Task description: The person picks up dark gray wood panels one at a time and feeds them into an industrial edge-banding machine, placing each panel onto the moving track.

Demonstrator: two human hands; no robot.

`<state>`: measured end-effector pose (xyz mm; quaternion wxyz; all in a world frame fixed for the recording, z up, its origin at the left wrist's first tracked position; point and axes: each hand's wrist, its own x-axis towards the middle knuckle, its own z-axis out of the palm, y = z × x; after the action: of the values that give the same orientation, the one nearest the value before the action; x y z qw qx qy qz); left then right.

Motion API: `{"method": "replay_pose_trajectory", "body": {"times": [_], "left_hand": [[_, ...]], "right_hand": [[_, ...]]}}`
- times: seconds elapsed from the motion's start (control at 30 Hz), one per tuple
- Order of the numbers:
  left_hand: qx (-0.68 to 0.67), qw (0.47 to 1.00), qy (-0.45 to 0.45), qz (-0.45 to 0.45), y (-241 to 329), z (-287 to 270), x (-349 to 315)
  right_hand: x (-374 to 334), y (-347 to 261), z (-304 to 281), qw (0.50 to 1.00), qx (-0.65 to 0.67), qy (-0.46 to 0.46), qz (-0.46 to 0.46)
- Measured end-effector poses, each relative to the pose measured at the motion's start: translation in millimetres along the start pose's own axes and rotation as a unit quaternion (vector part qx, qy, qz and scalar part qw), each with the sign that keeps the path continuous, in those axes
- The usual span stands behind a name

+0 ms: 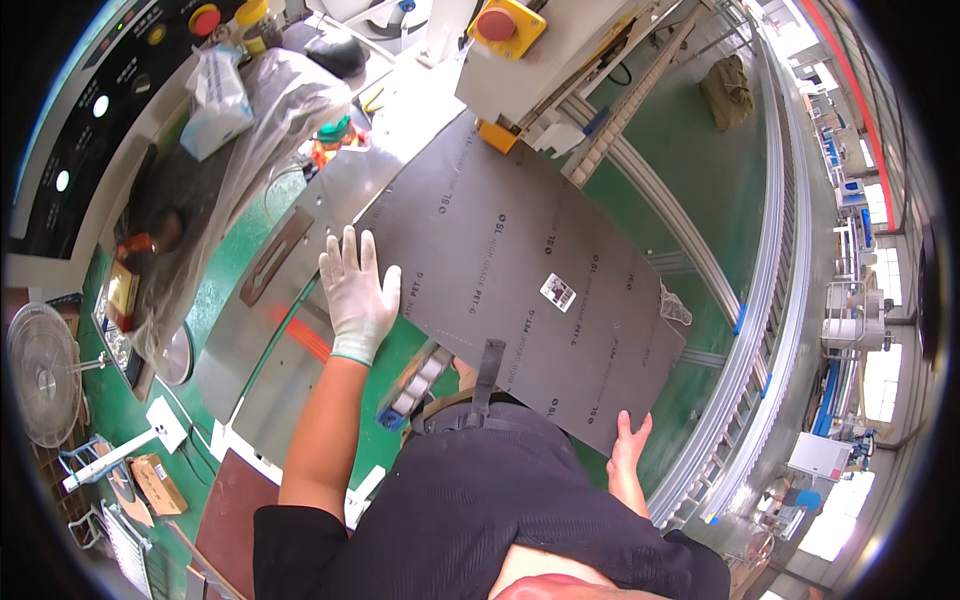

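Observation:
A large dark grey plastic sheet [480, 240] with printed film and a white label [558, 292] lies slanted in front of me. Its far end lies beneath the machine head. My left hand [360, 300], in a white glove, is over its left edge and the metal table [290, 215], fingers spread and palm down. Whether it presses on the sheet I cannot tell. Bare, my right hand [628, 450] grips the sheet's near right edge, thumb and fingers apart around it; part of the fingers is hidden.
A machine head [545, 70] with a red stop button [496, 24] stands at the far side. Aluminium rails [740, 360] run along the right. To the left are a control panel [85, 110], a plastic-wrapped bench [250, 120] and a fan [45, 375]. Tape rolls [415, 385] sit near my waist.

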<state>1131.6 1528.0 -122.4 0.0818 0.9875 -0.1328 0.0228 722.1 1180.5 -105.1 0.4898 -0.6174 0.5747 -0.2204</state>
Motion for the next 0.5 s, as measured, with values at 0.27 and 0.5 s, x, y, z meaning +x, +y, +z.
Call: {"method": "replay_pose_trajectory", "body": {"times": [0.27,0.5], "left_hand": [[-0.043,0.998,0.04,0.034,47,9,81],[-0.025,0.998,0.051,0.01,48,18,98]], "right_hand": [[90,-30,20,0.999,-0.027,0.018,-0.022],[172,-54,39,0.999,-0.018,0.015,-0.022]]}}
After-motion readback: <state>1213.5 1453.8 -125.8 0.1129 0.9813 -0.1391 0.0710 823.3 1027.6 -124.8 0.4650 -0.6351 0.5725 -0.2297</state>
